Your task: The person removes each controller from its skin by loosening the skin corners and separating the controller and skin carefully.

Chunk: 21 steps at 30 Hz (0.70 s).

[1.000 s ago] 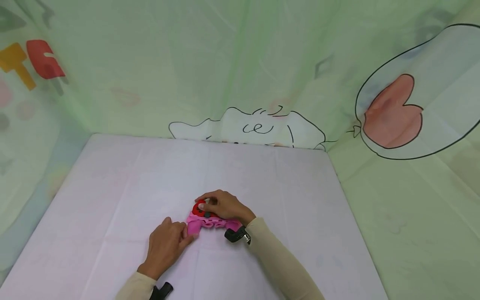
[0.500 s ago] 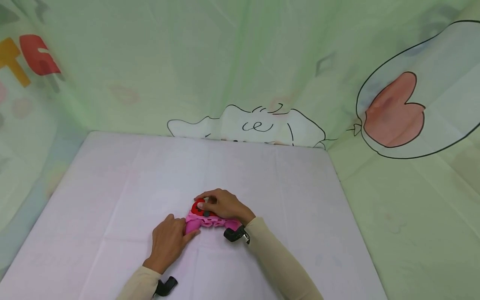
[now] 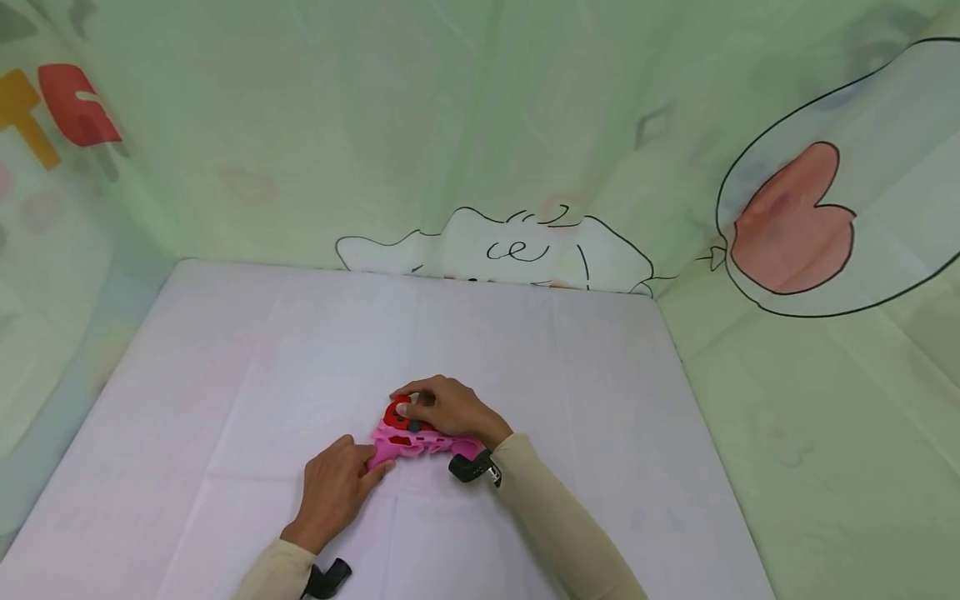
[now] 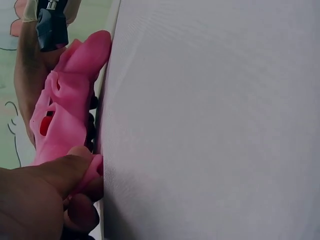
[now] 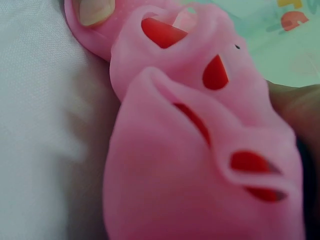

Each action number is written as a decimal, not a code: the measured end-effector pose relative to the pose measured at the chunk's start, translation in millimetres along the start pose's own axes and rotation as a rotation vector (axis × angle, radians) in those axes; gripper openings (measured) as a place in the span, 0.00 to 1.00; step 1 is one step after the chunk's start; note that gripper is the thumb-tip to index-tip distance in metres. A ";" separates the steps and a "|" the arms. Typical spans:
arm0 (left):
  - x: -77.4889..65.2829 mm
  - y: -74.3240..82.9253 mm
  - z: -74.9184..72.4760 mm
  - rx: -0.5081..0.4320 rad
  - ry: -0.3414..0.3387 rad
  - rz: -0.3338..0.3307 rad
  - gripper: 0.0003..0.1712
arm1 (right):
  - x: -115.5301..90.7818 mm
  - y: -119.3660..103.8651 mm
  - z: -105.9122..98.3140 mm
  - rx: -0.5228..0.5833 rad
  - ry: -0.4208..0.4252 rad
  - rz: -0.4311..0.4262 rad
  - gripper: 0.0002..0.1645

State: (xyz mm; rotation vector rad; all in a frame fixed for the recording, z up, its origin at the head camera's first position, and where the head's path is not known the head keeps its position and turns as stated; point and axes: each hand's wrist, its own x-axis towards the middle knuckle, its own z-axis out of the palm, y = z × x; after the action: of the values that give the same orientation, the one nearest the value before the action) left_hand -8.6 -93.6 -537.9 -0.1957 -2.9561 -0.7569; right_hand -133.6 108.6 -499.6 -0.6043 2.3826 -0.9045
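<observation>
A red game controller [image 3: 392, 415] with dark buttons sits partly inside a wrinkled pink silicone cover [image 3: 420, 443] on the table. My right hand [image 3: 453, 408] grips the red controller from above, its thumb on the face. At the left handle, my left hand [image 3: 333, 487] pinches the cover between thumb and fingers; the left wrist view shows the thumb [image 4: 65, 170] on the pink material. Red shows through openings in the bunched cover [image 5: 155, 170] in the right wrist view. Most of the controller's right half is hidden by my right hand.
A white cloth covers the table [image 3: 525, 358]. Pale green printed fabric [image 3: 420, 108] hangs along its back and sides. Black camera mounts [image 3: 468, 468] are strapped to both wrists.
My left hand shifts slightly at the left handle, and the cover there now tilts, showing a red opening on its near side. My right hand keeps its hold in nearly the same place.
</observation>
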 end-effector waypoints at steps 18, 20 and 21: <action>8.2 3.0 2.1 0.056 -0.045 -0.082 0.35 | -1.1 5.1 0.4 0.013 0.008 -0.041 0.21; 9.1 5.0 3.8 0.070 -0.026 -0.074 0.34 | -1.9 5.2 0.2 0.029 0.011 -0.041 0.21; 9.1 5.4 4.4 0.080 -0.011 -0.064 0.34 | -2.1 5.1 0.2 0.037 0.012 -0.039 0.21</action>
State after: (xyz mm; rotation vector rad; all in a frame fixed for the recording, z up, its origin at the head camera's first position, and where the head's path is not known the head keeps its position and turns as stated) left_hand -17.1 -85.8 -538.1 -0.0999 -3.0097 -0.6450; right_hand -133.0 113.1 -502.7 -0.6351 2.3668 -0.9695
